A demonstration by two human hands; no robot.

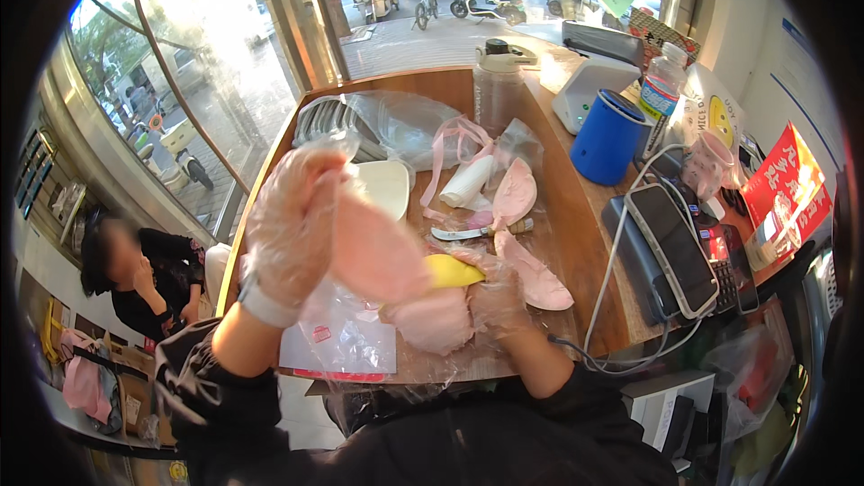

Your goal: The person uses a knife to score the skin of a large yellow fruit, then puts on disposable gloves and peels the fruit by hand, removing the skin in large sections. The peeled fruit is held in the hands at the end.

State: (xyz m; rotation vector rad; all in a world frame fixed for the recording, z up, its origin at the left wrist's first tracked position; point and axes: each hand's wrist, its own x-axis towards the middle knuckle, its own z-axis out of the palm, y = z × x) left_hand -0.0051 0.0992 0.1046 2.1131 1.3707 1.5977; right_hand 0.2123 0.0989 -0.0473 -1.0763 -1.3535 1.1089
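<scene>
My left hand (290, 229), in a clear plastic glove, holds up a broad flap of pomelo peel (381, 250), its pink pith facing me and blurred by motion. Below the flap sits a pomelo (432, 324) covered in pink pith. A strip of yellow rind (455, 272) shows along its far side. My gloved right hand (499, 300) grips the fruit from the right; whether the flap is still attached is hidden. Just beyond lie a knife (466, 234) and two removed peel pieces, one farther off (516, 194) and one nearer (532, 273).
At the desk's back are bagged stacked plates (337, 123), a white square dish (383, 185), a white roll (466, 182) and a clear jug (498, 91). Paper (337, 347) lies front left. On the right ledge stand a blue canister (606, 138) and a phone (671, 250). Someone sits left (158, 270).
</scene>
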